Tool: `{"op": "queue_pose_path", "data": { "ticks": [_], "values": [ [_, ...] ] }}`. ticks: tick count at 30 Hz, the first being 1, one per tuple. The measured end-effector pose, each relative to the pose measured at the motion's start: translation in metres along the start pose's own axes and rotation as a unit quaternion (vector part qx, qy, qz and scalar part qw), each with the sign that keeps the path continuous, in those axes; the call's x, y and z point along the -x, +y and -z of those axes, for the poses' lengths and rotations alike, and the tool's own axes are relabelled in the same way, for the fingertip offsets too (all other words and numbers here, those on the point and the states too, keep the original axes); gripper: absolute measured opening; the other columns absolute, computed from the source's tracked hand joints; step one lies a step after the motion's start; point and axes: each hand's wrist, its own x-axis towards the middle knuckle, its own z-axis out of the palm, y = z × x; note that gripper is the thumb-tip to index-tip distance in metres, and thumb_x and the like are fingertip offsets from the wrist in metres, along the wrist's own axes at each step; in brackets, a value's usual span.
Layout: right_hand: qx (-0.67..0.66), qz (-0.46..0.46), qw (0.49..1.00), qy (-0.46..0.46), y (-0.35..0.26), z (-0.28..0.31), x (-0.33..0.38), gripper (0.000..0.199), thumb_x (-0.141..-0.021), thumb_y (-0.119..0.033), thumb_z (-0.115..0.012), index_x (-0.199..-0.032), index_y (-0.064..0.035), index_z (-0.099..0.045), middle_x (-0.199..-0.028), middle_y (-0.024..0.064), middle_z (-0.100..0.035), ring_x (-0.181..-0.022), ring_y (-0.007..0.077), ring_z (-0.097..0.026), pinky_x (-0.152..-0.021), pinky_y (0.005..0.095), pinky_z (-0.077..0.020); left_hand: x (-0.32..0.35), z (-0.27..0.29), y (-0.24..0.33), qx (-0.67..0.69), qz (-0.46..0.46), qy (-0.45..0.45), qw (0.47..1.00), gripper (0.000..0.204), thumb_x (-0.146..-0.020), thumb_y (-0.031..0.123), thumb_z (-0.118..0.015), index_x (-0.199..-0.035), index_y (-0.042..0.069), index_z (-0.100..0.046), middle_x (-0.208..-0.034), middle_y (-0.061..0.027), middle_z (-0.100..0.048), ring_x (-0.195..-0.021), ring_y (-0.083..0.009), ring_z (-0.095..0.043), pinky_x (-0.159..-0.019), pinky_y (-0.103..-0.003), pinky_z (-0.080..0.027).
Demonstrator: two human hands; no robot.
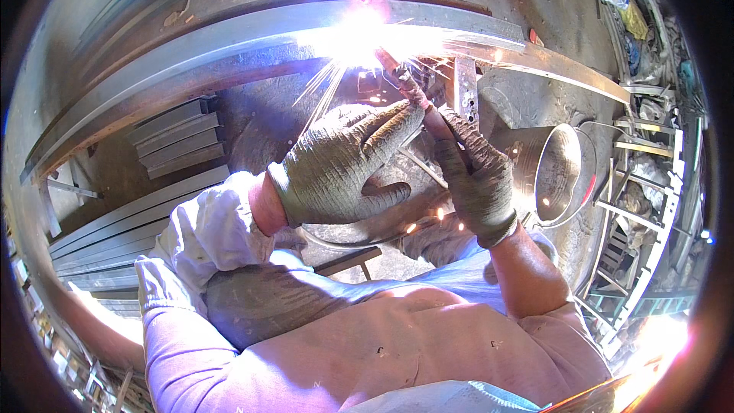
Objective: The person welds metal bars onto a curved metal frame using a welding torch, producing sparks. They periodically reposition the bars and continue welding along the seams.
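Observation:
My right hand (480, 180), in a worn grey-green work glove, is closed around the handle of a slim reddish-brown welding torch (414, 92). The torch tip points away from me into a blinding white arc on a long grey steel bar (222, 44). Sparks fly down and sideways from that spot, and the glare hides the joint itself. My left hand (344, 164), gloved alike, lies with its fingers stretched toward the torch and the thumb spread. Its fingertips reach the torch by the handle; whether they press on it I cannot tell.
A perforated metal upright (465, 92) stands beneath the bar. To the right is a metal bucket (564, 168) with a cable around it. Short square tubes (180, 138) and longer tubes (130, 237) are stacked at left. A pale metal frame (646, 252) and scrap line the right side.

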Motion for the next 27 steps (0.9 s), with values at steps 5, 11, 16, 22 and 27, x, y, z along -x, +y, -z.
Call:
{"op": "queue_pose_path", "data": {
  "ticks": [5, 11, 16, 22, 27],
  "values": [
    [-0.018, -0.010, 1.000, 0.013, 0.006, -0.005, 0.001, 0.042, -0.117, -0.023, -0.078, -0.154, -0.0033, -0.074, -0.096, 0.0047, -0.081, -0.082, 0.0076, -0.072, -0.074, 0.0306, -0.0605, -0.001, -0.002, -0.003, -0.026, -0.027, 0.020, 0.999, 0.108, -0.091, 0.031, -0.097, -0.179, -0.001, -0.042, -0.172, -0.0223, -0.060, -0.144, -0.0420, -0.069, -0.120, -0.052, -0.054],
    [-0.049, 0.063, 0.996, 0.035, 0.012, -0.012, -0.001, 0.041, -0.118, -0.025, -0.076, -0.152, -0.0021, -0.075, -0.096, 0.0026, -0.080, -0.086, 0.0074, -0.070, -0.077, 0.0297, -0.0599, -0.002, 0.002, 0.001, -0.036, -0.003, -0.004, 0.999, 0.109, -0.092, 0.035, -0.096, -0.179, 0.000, -0.041, -0.166, -0.0227, -0.064, -0.132, -0.0410, -0.072, -0.115, -0.052, -0.056],
    [-0.024, -0.002, 1.000, 0.011, 0.008, -0.006, -0.001, 0.040, -0.119, -0.026, -0.075, -0.152, -0.0032, -0.075, -0.098, 0.0036, -0.081, -0.086, 0.0089, -0.071, -0.078, 0.0305, -0.0606, -0.004, -0.001, -0.001, -0.008, -0.011, 0.013, 1.000, 0.109, -0.091, 0.035, -0.098, -0.178, -0.001, -0.044, -0.152, -0.0213, -0.071, -0.125, -0.0406, -0.074, -0.110, -0.050, -0.057],
    [-0.001, -0.006, 1.000, 0.017, -0.006, -0.005, 0.001, 0.041, -0.119, -0.028, -0.075, -0.152, -0.0041, -0.075, -0.100, 0.0043, -0.083, -0.087, 0.0082, -0.071, -0.079, 0.0309, -0.0610, -0.003, -0.002, -0.002, -0.014, -0.040, 0.034, 0.999, 0.109, -0.089, 0.036, -0.099, -0.176, -0.002, -0.046, -0.161, -0.0249, -0.067, -0.138, -0.0428, -0.071, -0.118, -0.051, -0.056],
    [-0.033, -0.001, 0.999, 0.027, 0.004, -0.007, 0.002, 0.045, -0.118, -0.030, -0.077, -0.153, -0.0013, -0.074, -0.101, 0.0016, -0.082, -0.089, 0.0065, -0.070, -0.081, 0.0300, -0.0605, -0.001, -0.006, -0.001, 0.031, -0.023, 0.037, 0.999, 0.108, -0.090, 0.034, -0.098, -0.177, -0.001, -0.045, -0.165, -0.0257, -0.064, -0.140, -0.0437, -0.071, -0.120, -0.053, -0.055]
  ]
}}
